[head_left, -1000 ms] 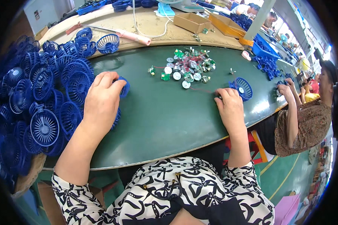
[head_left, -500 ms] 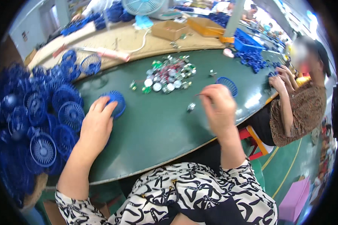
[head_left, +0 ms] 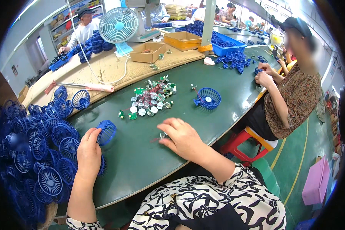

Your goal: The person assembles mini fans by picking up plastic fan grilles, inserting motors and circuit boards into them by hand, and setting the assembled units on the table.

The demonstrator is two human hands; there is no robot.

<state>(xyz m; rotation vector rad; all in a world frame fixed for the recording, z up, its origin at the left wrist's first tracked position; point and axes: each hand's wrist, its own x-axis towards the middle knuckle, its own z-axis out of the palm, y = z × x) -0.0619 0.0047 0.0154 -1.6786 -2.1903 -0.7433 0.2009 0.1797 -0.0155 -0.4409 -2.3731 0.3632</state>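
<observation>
My left hand (head_left: pixel 89 155) pinches the rim of a round blue plastic fan guard (head_left: pixel 107 132), tilted just above the green tabletop. My right hand (head_left: pixel 183 140) is closed around a small silvery motor (head_left: pixel 163 135), partly covered by thumb and fingers, with a thin red wire trailing from it. The two hands are apart over the table. Beyond them lies a pile of small motors (head_left: pixel 151 97) with red wires and green circuit boards. Farther right sits another blue fan guard (head_left: pixel 208 98) with a round pale part in its middle, and a small board wired beside it.
A large heap of blue fan guards (head_left: pixel 46 153) crowds the left side. Cardboard boxes (head_left: pixel 148 52), a pink-handled tool (head_left: pixel 99 87) and a desk fan (head_left: pixel 119 25) stand behind. Blue parts (head_left: pixel 235 61) lie at the far right, near a seated co-worker (head_left: pixel 295 92).
My right hand has moved left and nearer, away from the finished-looking guard at right; the motor that dangled by its wire is now between its fingers. My left hand keeps its guard. The view has shifted.
</observation>
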